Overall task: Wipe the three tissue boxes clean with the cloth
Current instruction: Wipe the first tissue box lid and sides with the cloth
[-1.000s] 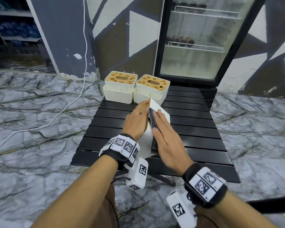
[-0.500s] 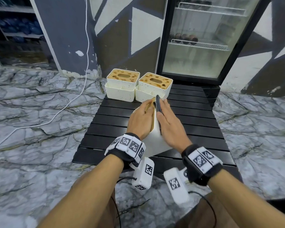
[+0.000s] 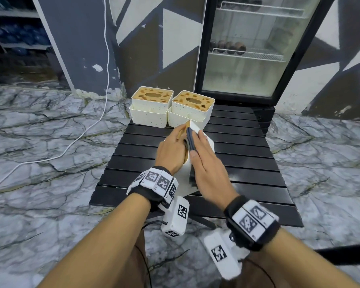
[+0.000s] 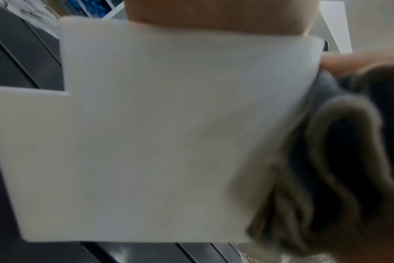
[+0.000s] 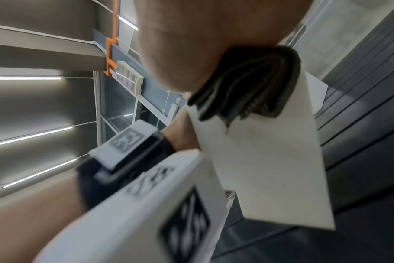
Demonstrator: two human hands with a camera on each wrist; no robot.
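A white tissue box [image 3: 185, 177] with a wooden lid stands tipped on its side on the black slatted table [image 3: 247, 163]. My left hand [image 3: 170, 148] lies flat against the lid and steadies it. With straight fingers, my right hand [image 3: 206, 163] presses a folded dark grey cloth [image 3: 190, 140] against the box's white side. The left wrist view shows the white box wall [image 4: 157, 133] with the cloth [image 4: 326, 160] at its right edge. In the right wrist view the cloth [image 5: 247, 83] sits between my palm and the box [image 5: 270, 160]. Two more boxes [image 3: 152, 100] [image 3: 192, 104] with stained lids stand at the table's far edge.
A glass-door fridge [image 3: 247, 59] stands just behind the table. A white cable [image 3: 87, 125] runs across the marble floor at the left. Bare slats lie to the right of the tipped box.
My right hand has rubbed the cloth up along the box's side and come back down a little. The left hand has stayed on the lid.
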